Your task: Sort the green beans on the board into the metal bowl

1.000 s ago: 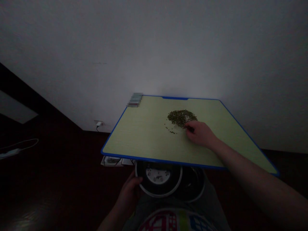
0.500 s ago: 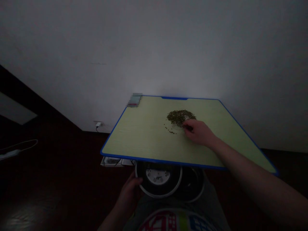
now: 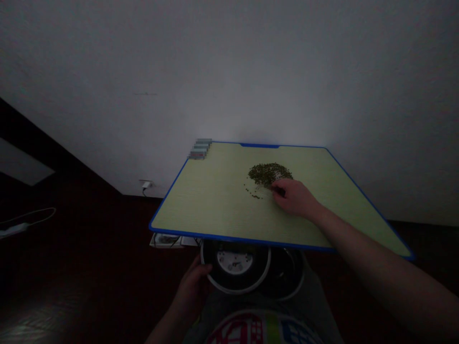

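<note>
A pile of small greenish-brown beans or seeds lies on the pale table top. Several loose ones are scattered at the pile's near left. My right hand rests at the pile's near right edge, thumb and fingers closed together; what they pinch is too small and dark to make out. Below the table's front edge, my left hand grips the rim of a dark round bowl with a light rim and a whitish patterned bottom. A second dark bowl sits to its right, partly covered by the first.
The table has a blue edge and stands against a white wall. A blurred-out item lies on its far left corner. Under the front edge shows a shelf with items. A plug and a power strip are at left.
My right hand has shifted very slightly at the pile's near edge, fingers still closed. My left hand and the bowls look the same.
</note>
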`<state>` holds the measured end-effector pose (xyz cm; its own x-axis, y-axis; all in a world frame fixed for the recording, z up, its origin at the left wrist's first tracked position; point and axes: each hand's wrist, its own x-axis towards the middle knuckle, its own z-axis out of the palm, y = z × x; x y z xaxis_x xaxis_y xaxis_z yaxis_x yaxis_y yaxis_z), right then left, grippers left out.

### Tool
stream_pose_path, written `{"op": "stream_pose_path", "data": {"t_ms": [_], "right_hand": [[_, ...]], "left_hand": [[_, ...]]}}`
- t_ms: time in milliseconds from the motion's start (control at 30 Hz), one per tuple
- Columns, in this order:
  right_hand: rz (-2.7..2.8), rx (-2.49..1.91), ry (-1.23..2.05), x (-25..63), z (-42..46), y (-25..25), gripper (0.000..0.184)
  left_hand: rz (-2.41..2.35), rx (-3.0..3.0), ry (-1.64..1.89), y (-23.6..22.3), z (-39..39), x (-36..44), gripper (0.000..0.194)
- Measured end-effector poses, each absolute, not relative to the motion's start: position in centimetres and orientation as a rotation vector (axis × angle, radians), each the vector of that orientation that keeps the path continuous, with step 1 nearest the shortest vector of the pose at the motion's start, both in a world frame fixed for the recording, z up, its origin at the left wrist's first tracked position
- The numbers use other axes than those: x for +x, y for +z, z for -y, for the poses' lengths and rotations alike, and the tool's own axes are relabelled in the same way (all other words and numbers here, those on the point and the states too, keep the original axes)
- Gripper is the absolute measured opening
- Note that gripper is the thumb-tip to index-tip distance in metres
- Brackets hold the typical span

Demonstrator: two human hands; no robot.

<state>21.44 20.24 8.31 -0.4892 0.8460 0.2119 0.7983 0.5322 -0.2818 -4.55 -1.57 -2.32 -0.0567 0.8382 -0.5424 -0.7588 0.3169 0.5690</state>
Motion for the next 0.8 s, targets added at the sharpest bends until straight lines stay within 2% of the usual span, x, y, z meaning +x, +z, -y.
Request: {"op": "stream_pose_path", "data": {"t_ms": [233,800], "right_hand": [[2.433,-1.338,0.208,21.9,-20.3,8.2,0.023],[2.501,-1.230,0.313,20.8,-21.9,8.2,0.025]], "left_hand": [[-0.977,0.088,1.306,-2.3,1.5,-4.5,0.073],[-0.978,0.130,1.290,-1.7,1.4,-4.5,0.068]]}}
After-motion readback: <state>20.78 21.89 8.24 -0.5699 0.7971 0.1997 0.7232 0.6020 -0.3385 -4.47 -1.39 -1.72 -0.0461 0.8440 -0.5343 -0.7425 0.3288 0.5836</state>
